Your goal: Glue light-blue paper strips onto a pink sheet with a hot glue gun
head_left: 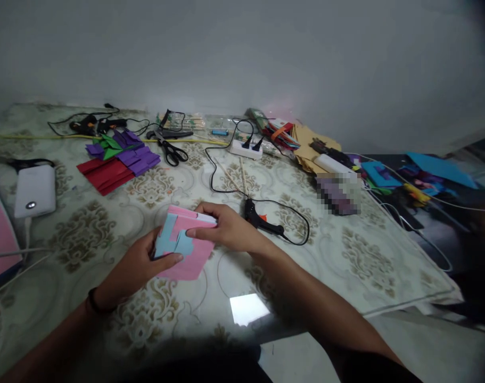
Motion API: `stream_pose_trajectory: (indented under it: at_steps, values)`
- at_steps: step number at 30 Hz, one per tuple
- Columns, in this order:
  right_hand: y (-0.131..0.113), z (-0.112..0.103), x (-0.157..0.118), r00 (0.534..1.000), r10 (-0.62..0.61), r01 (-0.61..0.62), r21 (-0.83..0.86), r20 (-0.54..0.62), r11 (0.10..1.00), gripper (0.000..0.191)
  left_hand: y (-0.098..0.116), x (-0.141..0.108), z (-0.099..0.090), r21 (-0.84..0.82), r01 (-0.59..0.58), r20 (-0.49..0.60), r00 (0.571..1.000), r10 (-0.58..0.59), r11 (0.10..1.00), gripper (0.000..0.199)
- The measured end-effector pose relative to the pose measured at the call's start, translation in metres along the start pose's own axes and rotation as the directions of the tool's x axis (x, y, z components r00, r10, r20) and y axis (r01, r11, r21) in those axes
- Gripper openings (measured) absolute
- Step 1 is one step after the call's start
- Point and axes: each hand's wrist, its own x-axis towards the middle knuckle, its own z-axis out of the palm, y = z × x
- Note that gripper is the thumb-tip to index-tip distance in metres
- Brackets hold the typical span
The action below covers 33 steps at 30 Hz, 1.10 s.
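A folded pink paper piece (192, 263) with light blue paper (172, 239) on its upper left is held between both hands above the patterned table cover (226, 282). My left hand (136, 263) grips its lower left side, the thumb lying on the blue part. From the right, my right hand (226, 226) pinches the upper right edge, with its thumb on the front near the blue paper and its fingers behind. A dark band circles my left wrist.
A black glue gun (262, 218) with its cord lies to the right. Behind are scissors (168, 146), a power strip (246, 149) and folded red (106, 175) and purple papers (140, 158). A white power bank (35, 190) and pink sheets (0, 234) are at the left.
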Motion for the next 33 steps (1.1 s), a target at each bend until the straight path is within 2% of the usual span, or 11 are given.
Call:
stream_pose_trajectory:
  at_steps: [1, 2, 4, 6, 8, 11, 15, 20, 26, 33]
  values:
    - [-0.004, 0.001, 0.0, 1.0, -0.016, 0.016, -0.023, -0.001, 1.0, 0.042, 0.005, -0.002, -0.003, 0.08, 0.039, 0.028, 0.999, -0.041, 0.996, 0.041]
    - [-0.007, 0.001, 0.0, 1.0, -0.022, 0.023, -0.056, 0.013, 0.998, 0.039, 0.01, -0.004, -0.005, 0.138, 0.032, 0.013, 0.999, -0.034, 0.99, 0.035]
    - [-0.012, 0.0, 0.002, 0.996, -0.006, 0.018, -0.126, 0.087, 0.992, 0.034, 0.017, -0.008, -0.007, 0.221, 0.011, 0.037, 0.999, -0.02, 0.975, 0.03]
    - [-0.013, 0.0, 0.005, 0.983, 0.041, -0.013, -0.152, 0.179, 0.988, 0.032, 0.02, -0.01, -0.008, 0.247, -0.004, 0.073, 0.997, -0.015, 0.969, 0.028]
    - [-0.011, 0.0, 0.009, 0.972, 0.084, -0.06, -0.116, 0.221, 0.992, 0.032, 0.02, -0.01, -0.007, 0.236, 0.007, 0.083, 0.996, -0.027, 0.972, 0.027]
    - [-0.003, 0.004, 0.015, 0.978, 0.106, -0.097, -0.057, 0.182, 0.994, 0.03, 0.019, -0.009, -0.006, 0.166, 0.03, 0.047, 0.998, -0.039, 0.986, 0.029]
    - [0.005, 0.006, 0.021, 0.981, 0.093, -0.086, -0.05, 0.168, 0.995, 0.03, 0.017, -0.006, -0.008, 0.107, 0.041, 0.035, 0.998, -0.045, 0.993, 0.039]
    - [0.007, 0.004, 0.025, 0.954, 0.087, -0.07, -0.068, 0.288, 0.995, 0.036, 0.014, -0.005, -0.008, 0.134, -0.003, 0.049, 0.999, -0.004, 0.991, 0.035]
    - [0.012, 0.01, 0.026, 0.969, 0.073, -0.065, -0.042, 0.235, 0.997, 0.03, 0.014, -0.003, -0.011, 0.144, 0.046, 0.04, 0.998, -0.052, 0.989, 0.029]
    - [0.01, 0.014, 0.023, 0.975, 0.056, -0.048, -0.043, 0.217, 0.998, 0.041, 0.014, -0.003, -0.015, 0.158, 0.046, 0.081, 0.995, -0.059, 0.986, 0.037]
